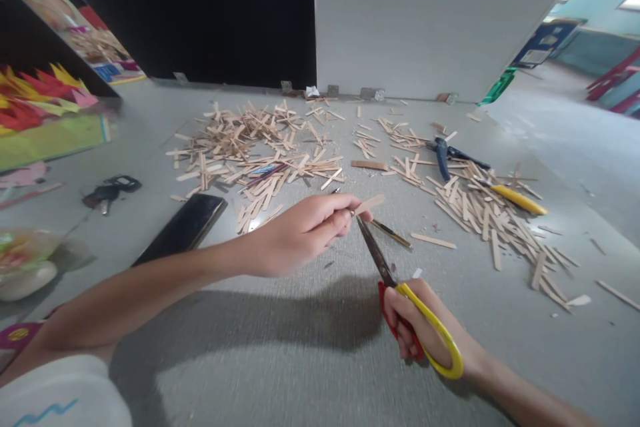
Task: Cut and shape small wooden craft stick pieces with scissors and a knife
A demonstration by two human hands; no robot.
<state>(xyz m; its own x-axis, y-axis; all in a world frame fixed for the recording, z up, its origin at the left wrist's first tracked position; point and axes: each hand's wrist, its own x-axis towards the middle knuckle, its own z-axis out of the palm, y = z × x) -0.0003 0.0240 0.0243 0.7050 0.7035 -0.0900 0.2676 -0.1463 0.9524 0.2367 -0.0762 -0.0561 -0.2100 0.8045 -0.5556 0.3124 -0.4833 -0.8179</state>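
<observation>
Above the middle of the grey table, my left hand (pixel 313 230) pinches a short flat wooden stick (pixel 371 204) whose free end points right. My right hand (pixel 425 320) grips a pair of scissors (pixel 376 253) with one yellow and one red handle loop. The blades reach up to the fingertips of my left hand, close to the stick; whether they touch it I cannot tell. Behind the blades a thin dark and yellow tool (pixel 393 233) lies on the table. A loose wooden stick (pixel 434 241) rests to the right of it.
Piles of wooden sticks (pixel 245 130) spread over the table (pixel 280 347). Blue-handled pliers (pixel 442 157) and a yellow-handled tool (pixel 520 200) lie right. A black phone (pixel 183 227) and keys (pixel 107 193) lie left. A black and white panel (pixel 400 27) stands behind. A white container (pixel 65 393) is front left.
</observation>
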